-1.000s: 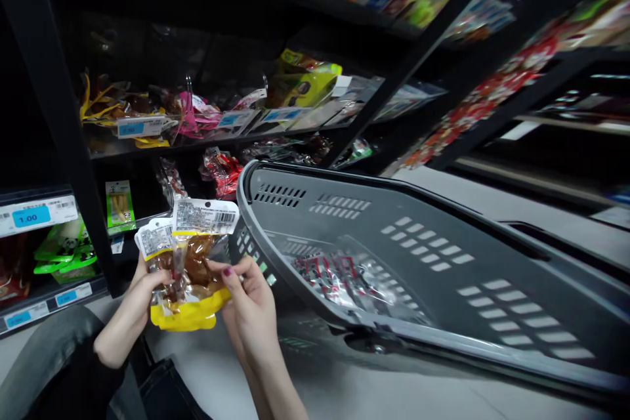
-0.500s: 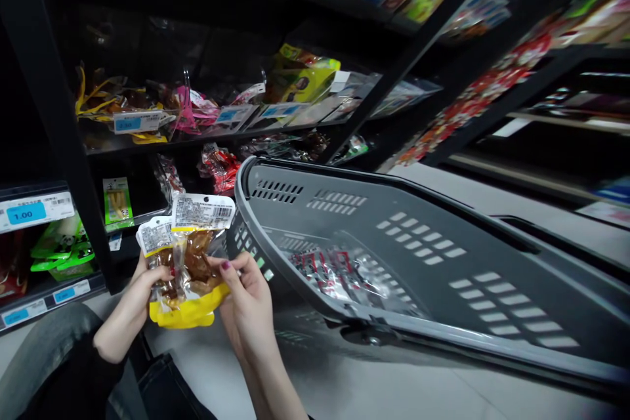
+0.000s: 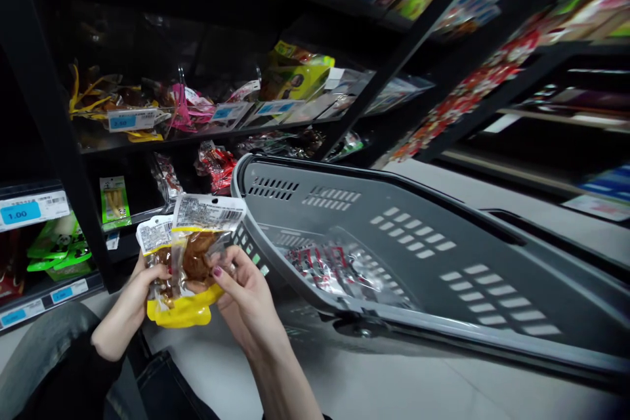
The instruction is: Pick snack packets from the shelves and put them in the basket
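Two clear snack packets with white printed tops and yellow bottoms, brown food inside, are held up left of the basket. My left hand point(image 3: 135, 298) is closed on the left snack packet point(image 3: 160, 262), its thumb across the front. My right hand point(image 3: 249, 292) pinches the right edge of the other snack packet point(image 3: 199, 256), which overlaps the first. Beside my right hand stands a grey shopping basket point(image 3: 319, 203), tilted in view. Inside it lie several clear packets with red and white print point(image 3: 339, 269).
Dark shelves point(image 3: 197, 138) with bagged snacks and price tags point(image 3: 132, 120) stand ahead. Green panda packets point(image 3: 62, 243) sit at lower left. A shelf post point(image 3: 54, 111) rises on the left. Pale floor point(image 3: 374, 380) shows below, and another shelf point(image 3: 541, 111) is at right.
My right hand has shifted its grip on the right packet, which now stands more upright and spread wider to the right. The view has moved slightly, shifting the basket left.
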{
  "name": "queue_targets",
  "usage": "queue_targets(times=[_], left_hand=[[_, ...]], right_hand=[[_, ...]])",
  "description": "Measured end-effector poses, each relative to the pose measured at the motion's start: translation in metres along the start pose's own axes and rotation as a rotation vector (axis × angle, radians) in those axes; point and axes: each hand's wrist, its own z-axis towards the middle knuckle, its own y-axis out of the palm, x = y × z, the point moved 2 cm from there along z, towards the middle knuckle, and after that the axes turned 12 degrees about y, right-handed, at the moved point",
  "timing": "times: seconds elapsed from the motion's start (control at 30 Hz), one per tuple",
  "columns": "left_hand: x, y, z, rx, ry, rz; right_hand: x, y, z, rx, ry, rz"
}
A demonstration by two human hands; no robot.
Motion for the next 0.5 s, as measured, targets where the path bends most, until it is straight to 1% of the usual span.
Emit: queue_targets(times=[0.1,0.23,0.4,0.5], left_hand=[[-0.0016,-0.0013,0.0010,0.013,-0.002,-0.002],[-0.0038,-0.0023,0.0023,-0.019,-0.004,0.018],[-0.0041,-0.0010,0.0022,-0.030,0.002,0.007],[-0.0039,-0.0011,0.0022,-0.002,-0.005,0.020]], right_hand=[[0.0001,-0.0005,-0.0008,0.064,-0.021,-0.039],[0.0010,-0.0018,-0.0015,0.150,-0.036,-0.078],[0.0012,-0.0014,-0.0012,0.167,-0.021,-0.077],[0.0032,-0.0017,0.0000,0.169,0.004,-0.113]])
